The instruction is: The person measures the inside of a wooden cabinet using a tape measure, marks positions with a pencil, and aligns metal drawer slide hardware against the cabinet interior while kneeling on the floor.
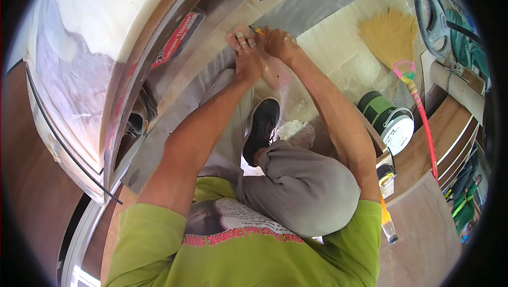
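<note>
My left hand (pixel 244 57) lies flat near the edge of a long grey strip (pixel 323 4), fingers stretched forward, with pale wraps on some fingers. Close beside it, my right hand (pixel 279 44) is closed around a slim orange-yellow tool (pixel 259 31). The tool's dark tip points toward the strip by my left fingertips; its exact kind is hard to make out. Most of its handle is hidden in my fist. Both forearms reach forward over my bent knee and a dark shoe (pixel 263 128).
A straw broom (pixel 389 35) with a red handle lies at the right. Next to it are a green bucket (pixel 375 108) with a white lid and a tape measure (pixel 386 173). A red-labelled can (pixel 177 38) and a large pale marbled panel (pixel 79 70) stand at the left.
</note>
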Available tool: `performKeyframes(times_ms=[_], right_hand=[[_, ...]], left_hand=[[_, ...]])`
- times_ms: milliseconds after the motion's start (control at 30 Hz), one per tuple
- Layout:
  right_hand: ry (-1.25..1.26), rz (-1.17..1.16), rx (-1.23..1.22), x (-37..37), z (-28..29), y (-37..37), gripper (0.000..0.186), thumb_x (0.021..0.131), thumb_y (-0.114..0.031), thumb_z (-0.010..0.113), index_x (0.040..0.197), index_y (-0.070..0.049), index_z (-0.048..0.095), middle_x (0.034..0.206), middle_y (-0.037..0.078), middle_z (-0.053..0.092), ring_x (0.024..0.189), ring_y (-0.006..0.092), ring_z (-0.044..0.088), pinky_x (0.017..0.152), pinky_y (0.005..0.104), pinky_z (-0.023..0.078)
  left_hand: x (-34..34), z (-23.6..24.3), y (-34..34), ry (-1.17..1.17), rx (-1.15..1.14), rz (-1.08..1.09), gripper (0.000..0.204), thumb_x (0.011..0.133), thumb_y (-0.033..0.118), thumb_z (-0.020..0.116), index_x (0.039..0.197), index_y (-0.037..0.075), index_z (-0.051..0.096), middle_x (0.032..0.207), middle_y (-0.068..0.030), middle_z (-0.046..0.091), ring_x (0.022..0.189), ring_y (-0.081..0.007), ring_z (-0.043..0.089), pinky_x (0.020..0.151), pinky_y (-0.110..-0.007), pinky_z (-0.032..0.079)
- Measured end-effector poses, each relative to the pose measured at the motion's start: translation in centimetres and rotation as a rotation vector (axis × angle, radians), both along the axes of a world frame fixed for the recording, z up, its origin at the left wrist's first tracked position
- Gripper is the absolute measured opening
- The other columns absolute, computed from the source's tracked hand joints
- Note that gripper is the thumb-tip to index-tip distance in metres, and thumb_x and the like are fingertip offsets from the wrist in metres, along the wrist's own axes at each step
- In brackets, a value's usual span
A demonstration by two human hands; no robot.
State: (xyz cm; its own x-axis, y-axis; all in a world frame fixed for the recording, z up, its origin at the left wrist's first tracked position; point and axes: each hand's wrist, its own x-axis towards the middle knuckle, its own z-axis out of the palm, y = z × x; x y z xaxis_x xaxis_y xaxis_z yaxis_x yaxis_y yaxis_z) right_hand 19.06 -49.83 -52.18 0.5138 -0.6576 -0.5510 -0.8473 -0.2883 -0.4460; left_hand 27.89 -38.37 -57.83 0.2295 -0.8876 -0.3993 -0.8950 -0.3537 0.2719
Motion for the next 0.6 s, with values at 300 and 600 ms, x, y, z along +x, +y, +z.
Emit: performKeyframes(times_ms=[300, 600], right_hand=[[0.084, -0.025, 0.063, -2.2, 2.2, 1.8, 0.035, 0.095, -0.033, 0.048, 0.111, -0.006, 0.064, 0.099, 0.019, 0.072, 0.093, 0.0368, 0.071, 0.080, 0.0466, 0.056], [0.017, 0.048, -0.213, -8.1, -1.4, 6.1, 0.031, 0.096, -0.031, 0.050, 0.111, -0.007, 0.064, 0.084, 0.024, 0.069, 0.081, 0.0386, 0.070, 0.070, 0.0504, 0.056]], left_hand=[[0.3, 0.5, -0.2, 0.049, -0.001, 0.012, 0.113, 0.063, 0.034, 0.089, 0.141, -0.016, 0.026, 0.149, -0.0408, 0.017, 0.142, -0.0587, 0.004, 0.118, -0.060, 0.012], [0.0, 1.4, -0.7, 0.049, 0.046, 0.021, 0.117, 0.062, 0.034, 0.091, 0.142, -0.016, 0.022, 0.149, -0.0397, 0.016, 0.142, -0.0590, 0.003, 0.118, -0.061, 0.013]])
